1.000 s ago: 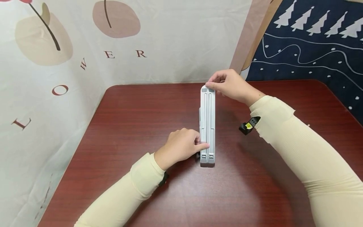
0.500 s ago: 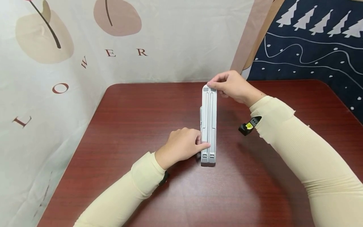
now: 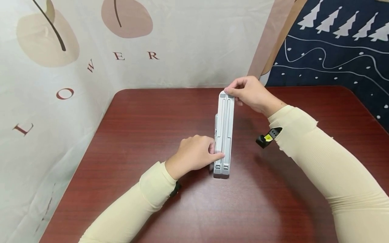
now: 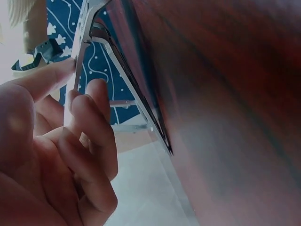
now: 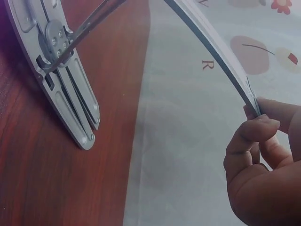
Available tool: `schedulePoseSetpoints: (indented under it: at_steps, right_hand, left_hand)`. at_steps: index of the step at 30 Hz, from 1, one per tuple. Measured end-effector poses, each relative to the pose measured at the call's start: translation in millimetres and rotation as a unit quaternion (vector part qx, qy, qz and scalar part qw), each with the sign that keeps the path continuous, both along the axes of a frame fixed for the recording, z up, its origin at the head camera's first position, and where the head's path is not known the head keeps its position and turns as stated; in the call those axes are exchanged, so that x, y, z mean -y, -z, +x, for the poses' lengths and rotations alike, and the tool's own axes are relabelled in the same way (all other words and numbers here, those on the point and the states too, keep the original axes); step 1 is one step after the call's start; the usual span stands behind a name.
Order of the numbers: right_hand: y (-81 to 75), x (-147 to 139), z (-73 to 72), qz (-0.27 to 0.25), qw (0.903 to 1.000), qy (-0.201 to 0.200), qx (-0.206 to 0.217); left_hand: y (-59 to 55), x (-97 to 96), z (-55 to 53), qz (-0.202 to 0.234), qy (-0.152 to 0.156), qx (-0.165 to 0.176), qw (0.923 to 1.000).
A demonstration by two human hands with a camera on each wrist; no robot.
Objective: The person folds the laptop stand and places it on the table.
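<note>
A silver folding laptop stand [image 3: 224,130] stands on the table, its two long rails side by side and raised at the far end. In the head view my left hand [image 3: 194,153] holds its near part, thumb across the front face and fingers curled behind the left edge. My right hand [image 3: 250,95] pinches the far top end between thumb and fingers. The right wrist view shows the stand's slotted base and round riveted hinge [image 5: 56,40] on the table, with a strut rising from it. From the left wrist, a hinged leg [image 4: 124,70] spreads below the rail.
The reddish-brown wooden table [image 3: 146,121] lies under everything. A pale printed cloth [image 3: 188,44] hangs behind and to the left. At the back right is a dark blue cloth [image 3: 328,57] with white trees. A black wrist camera [image 3: 268,137] hangs under the right sleeve.
The far top of the laptop stand has shifted slightly right with my right hand, so the rails lean a little more. Both hands keep their hold.
</note>
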State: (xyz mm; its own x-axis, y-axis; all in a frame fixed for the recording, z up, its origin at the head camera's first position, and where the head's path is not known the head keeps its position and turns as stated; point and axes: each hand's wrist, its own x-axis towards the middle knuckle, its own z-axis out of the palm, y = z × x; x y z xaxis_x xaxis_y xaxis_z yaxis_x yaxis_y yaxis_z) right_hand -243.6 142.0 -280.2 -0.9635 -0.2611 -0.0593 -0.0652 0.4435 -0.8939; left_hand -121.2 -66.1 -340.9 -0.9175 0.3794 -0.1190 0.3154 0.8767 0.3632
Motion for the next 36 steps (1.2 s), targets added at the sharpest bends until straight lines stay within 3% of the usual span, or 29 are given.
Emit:
schedulePoseSetpoints:
  at_steps: [11,28,36]
  right_hand:
    - [-0.5,-0.5,4.5,-0.021,0.9997,0.014,0.003]
    - [-5.6,-4.7,11.7,-0.015,0.9991,0.032,0.025]
    - [-6.4,-10.7,15.4,-0.017,0.9988,0.034,0.030]
  left_hand:
    - [-2.2,7.6,-5.5,0.002,-0.008,0.010,0.9999]
    - [-5.7,23.6,-17.3,0.003,-0.002,0.050,0.9988]
    - [-7.1,31.5,-21.5,0.002,-0.002,0.051,0.9987]
